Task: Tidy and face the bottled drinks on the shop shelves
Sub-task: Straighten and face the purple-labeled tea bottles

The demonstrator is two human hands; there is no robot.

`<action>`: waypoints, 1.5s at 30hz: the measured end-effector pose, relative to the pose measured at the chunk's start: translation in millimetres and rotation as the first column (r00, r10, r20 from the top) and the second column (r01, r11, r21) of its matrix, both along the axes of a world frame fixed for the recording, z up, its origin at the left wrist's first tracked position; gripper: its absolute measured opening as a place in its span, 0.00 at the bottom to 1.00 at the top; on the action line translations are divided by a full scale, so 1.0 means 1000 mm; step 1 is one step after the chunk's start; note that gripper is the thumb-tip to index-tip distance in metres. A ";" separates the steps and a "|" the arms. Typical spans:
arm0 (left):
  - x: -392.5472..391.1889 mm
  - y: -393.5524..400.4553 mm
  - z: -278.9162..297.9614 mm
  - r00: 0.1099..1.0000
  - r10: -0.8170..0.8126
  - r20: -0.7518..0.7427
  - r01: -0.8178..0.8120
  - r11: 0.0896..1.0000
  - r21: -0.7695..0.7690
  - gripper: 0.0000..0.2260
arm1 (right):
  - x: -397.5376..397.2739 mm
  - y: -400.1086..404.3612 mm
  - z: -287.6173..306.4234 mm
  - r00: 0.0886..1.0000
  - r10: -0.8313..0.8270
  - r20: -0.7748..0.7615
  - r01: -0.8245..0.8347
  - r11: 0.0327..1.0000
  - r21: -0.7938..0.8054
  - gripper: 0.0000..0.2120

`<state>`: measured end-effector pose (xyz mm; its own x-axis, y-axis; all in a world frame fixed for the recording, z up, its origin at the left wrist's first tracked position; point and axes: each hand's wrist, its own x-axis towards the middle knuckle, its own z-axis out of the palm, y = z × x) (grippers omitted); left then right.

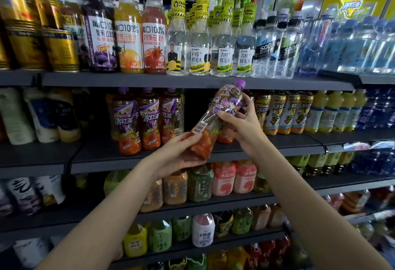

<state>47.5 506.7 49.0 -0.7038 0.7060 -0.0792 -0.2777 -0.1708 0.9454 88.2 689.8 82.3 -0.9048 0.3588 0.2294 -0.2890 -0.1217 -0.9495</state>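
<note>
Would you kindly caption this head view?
Both hands, left and right, hold a tilted purple-capped bottle before the shelves.

clear glossy plastic on the purple-capped iced tea bottle (218, 118), its shiny film label catching the light, a paper-white barcode patch on it. dark grey matt shelf boards (192, 81), smooth, looking like painted metal. up left, gold metal cans (61, 50), polished and reflective. transparent plastic water bottles with yellow-black wrapped caps (178, 41) gleam; the purple cap (239, 83) looks smooth and satin.
</note>
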 end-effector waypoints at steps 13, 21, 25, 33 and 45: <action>-0.011 0.008 -0.047 -0.207 -0.034 -0.978 -0.750 0.647 0.136 0.34 | -0.020 -0.012 -0.028 0.976 0.007 0.215 0.059 0.951 -0.303 0.40; -0.020 0.020 -0.028 0.611 0.151 -0.777 -0.453 0.872 -0.186 0.31 | -0.018 0.000 -0.019 1.000 0.028 0.000 -0.028 0.997 -0.075 0.32; -0.022 0.033 -0.049 0.426 0.201 -0.882 -0.599 0.793 -0.108 0.33 | -0.030 -0.011 -0.030 0.985 -0.084 0.152 0.075 0.995 0.066 0.36; -0.054 0.010 -0.057 0.348 0.099 -0.932 -0.701 0.687 -0.189 0.28 | -0.063 0.003 -0.052 0.952 -0.300 0.054 0.251 0.871 0.423 0.35; -0.124 0.025 -0.049 0.481 0.331 -0.812 -0.812 0.516 -0.271 0.27 | -0.151 0.000 -0.065 0.948 -0.318 -0.006 0.252 0.738 0.626 0.34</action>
<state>-76.9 532.2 -0.1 -0.9383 0.0689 0.3388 0.3164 0.5665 0.7609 -62.5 689.9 17.1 -0.8122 0.4156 0.4094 -0.1204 0.5672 -0.8147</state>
